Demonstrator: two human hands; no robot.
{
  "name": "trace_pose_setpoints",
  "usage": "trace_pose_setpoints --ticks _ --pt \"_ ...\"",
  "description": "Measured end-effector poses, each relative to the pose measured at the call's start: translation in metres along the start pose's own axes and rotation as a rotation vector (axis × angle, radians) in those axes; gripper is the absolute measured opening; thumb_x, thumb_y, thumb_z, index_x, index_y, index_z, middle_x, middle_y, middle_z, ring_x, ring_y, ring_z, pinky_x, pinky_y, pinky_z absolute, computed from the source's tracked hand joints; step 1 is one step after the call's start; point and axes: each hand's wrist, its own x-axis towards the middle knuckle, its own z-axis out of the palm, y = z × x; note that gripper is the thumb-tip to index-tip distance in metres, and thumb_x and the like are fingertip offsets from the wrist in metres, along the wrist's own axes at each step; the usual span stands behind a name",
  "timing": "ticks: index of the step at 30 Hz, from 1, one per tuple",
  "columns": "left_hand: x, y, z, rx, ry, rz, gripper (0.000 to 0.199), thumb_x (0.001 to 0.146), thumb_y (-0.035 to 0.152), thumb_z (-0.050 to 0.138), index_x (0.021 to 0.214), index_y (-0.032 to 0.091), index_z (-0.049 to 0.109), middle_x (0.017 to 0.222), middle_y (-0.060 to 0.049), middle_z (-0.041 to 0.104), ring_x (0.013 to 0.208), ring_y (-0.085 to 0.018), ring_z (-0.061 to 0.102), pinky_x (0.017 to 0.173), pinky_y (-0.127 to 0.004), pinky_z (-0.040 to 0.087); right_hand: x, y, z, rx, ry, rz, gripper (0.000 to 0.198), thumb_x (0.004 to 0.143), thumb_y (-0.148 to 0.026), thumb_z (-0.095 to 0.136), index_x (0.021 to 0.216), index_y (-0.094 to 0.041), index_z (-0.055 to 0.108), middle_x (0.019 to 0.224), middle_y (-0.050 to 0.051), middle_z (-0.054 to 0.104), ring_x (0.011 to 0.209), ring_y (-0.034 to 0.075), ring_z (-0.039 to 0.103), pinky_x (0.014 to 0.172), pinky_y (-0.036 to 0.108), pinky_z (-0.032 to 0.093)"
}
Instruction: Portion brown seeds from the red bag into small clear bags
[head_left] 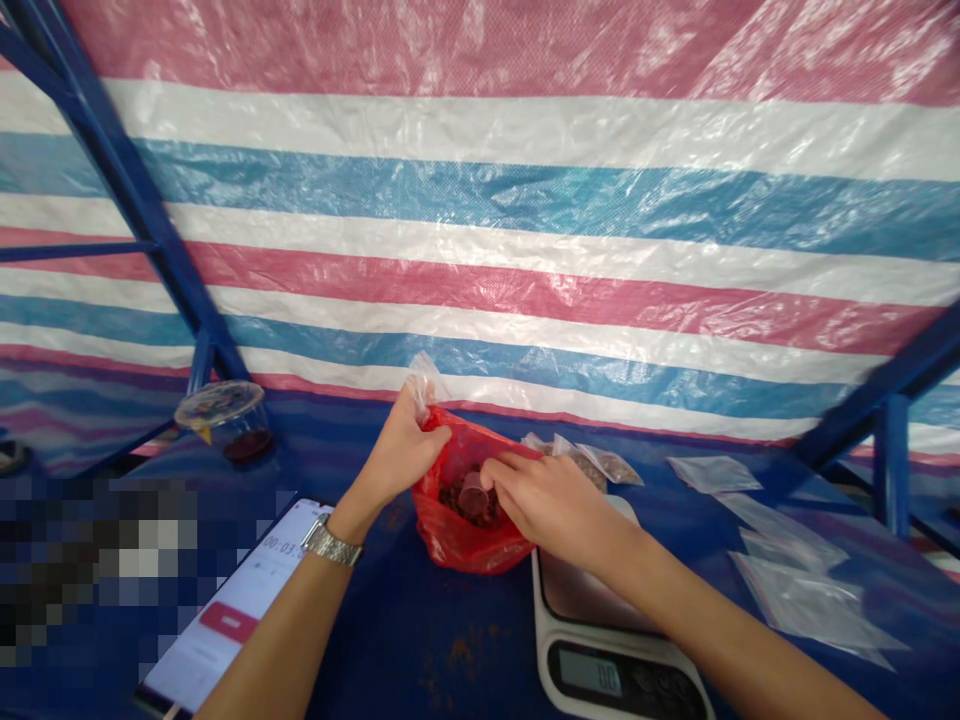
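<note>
A red plastic bag (480, 555) stands open on the blue surface, with dark brown crumbly material (452, 497) inside. My left hand (401, 450) is closed at its left rim and also grips a small clear plastic bag (425, 378), which sticks up above the fingers. The left thumb lies over the red bag's edge. My right hand (551, 495) reaches into the bag's mouth from the right, its fingers closed on a small translucent scoop (474, 495) that rests in the brown material. The scoop's handle is hidden by the fingers.
A digital scale (551, 640) reading 0.0 sits under my right forearm. Filled clear packets (611, 465) lie behind it, flat clear bags (817, 600) at right. A phone (240, 600) showing a timer and a lidded plastic tub (225, 420) are at left. Striped sheeting (525, 230) hangs behind.
</note>
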Motion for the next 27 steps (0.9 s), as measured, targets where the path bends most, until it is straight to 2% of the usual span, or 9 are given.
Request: trace_pose_setpoints --ticks 4,7,11,14,16,19,23,25,27 --pt "-0.002 -0.002 0.010 -0.070 0.045 0.041 0.032 0.067 0.011 0.062 0.092 0.022 0.046 0.071 0.009 0.050 0.054 -0.007 0.049 0.050 -0.019 0.040 0.001 -0.001 0.006 0.031 0.036 -0.020 0.027 0.105 -0.024 0.050 0.128 -0.023 0.065 0.114 0.009 0.074 0.093 0.024 0.071 0.071 0.032 0.044" --pt "-0.005 -0.002 0.018 -0.074 0.158 0.127 0.030 0.069 0.011 0.061 0.092 0.023 0.045 0.073 0.009 0.049 0.057 -0.007 0.048 0.054 -0.019 0.042 0.001 -0.004 0.009 0.076 0.043 -0.062 0.028 0.107 -0.028 0.050 0.129 -0.026 0.067 0.121 0.009 0.070 0.098 0.024 0.070 0.076 0.032 0.047" --pt "-0.008 -0.002 0.023 0.031 0.293 0.256 0.027 0.071 0.009 0.058 0.093 0.022 0.047 0.078 0.007 0.049 0.062 -0.008 0.046 0.060 -0.021 0.043 -0.001 -0.008 0.009 0.161 0.011 -0.078 0.026 0.104 -0.034 0.057 0.126 -0.027 0.068 0.119 0.008 0.071 0.103 0.025 0.070 0.079 0.032 0.049" --pt "-0.009 -0.005 0.022 0.138 0.290 0.293 0.025 0.073 0.010 0.055 0.093 0.022 0.046 0.082 0.004 0.051 0.066 -0.010 0.049 0.065 -0.023 0.045 -0.002 -0.007 0.008 0.180 0.017 -0.062 0.022 0.102 -0.035 0.063 0.121 -0.027 0.068 0.113 0.006 0.072 0.105 0.025 0.070 0.082 0.033 0.050" --pt "-0.009 -0.007 0.019 0.286 0.280 0.282 0.025 0.075 0.011 0.055 0.094 0.023 0.046 0.082 0.003 0.052 0.069 -0.012 0.051 0.067 -0.026 0.045 -0.002 -0.006 0.008 0.130 0.044 -0.027 0.021 0.102 -0.033 0.061 0.121 -0.026 0.068 0.117 0.007 0.071 0.102 0.025 0.071 0.080 0.033 0.051" --pt "-0.011 -0.005 0.017 0.619 0.217 0.198 0.022 0.078 0.014 0.056 0.095 0.024 0.046 0.084 0.000 0.057 0.075 -0.018 0.058 0.071 -0.030 0.046 -0.001 -0.004 0.006 -0.041 0.057 0.084 0.024 0.104 -0.025 0.051 0.123 -0.022 0.066 0.132 0.013 0.066 0.091 0.024 0.073 0.073 0.034 0.052" --pt "-0.015 0.004 0.018 0.974 0.007 -0.047 0.018 0.086 0.024 0.049 0.105 0.023 0.049 0.100 -0.010 0.068 0.086 -0.029 0.069 0.076 -0.038 0.047 0.001 0.000 0.007 -0.157 -0.018 0.156 0.030 0.102 -0.013 0.046 0.123 -0.019 0.066 0.134 0.015 0.065 0.087 0.024 0.074 0.069 0.033 0.051" --pt "-0.017 0.005 0.019 1.052 -0.109 -0.192 0.021 0.090 0.030 0.044 0.108 0.022 0.051 0.105 -0.016 0.071 0.091 -0.036 0.072 0.078 -0.042 0.048 0.002 0.003 0.009 -0.131 -0.012 0.164 0.025 0.101 -0.017 0.050 0.119 -0.020 0.067 0.127 0.013 0.068 0.091 0.026 0.074 0.069 0.033 0.052" --pt "-0.018 0.003 0.018 1.027 -0.204 -0.310 0.025 0.093 0.036 0.041 0.108 0.021 0.053 0.103 -0.018 0.073 0.094 -0.039 0.072 0.081 -0.045 0.048 0.003 0.008 0.011 -0.083 0.003 0.180 0.020 0.101 -0.024 0.055 0.116 -0.022 0.068 0.122 0.011 0.069 0.093 0.026 0.074 0.072 0.033 0.052"
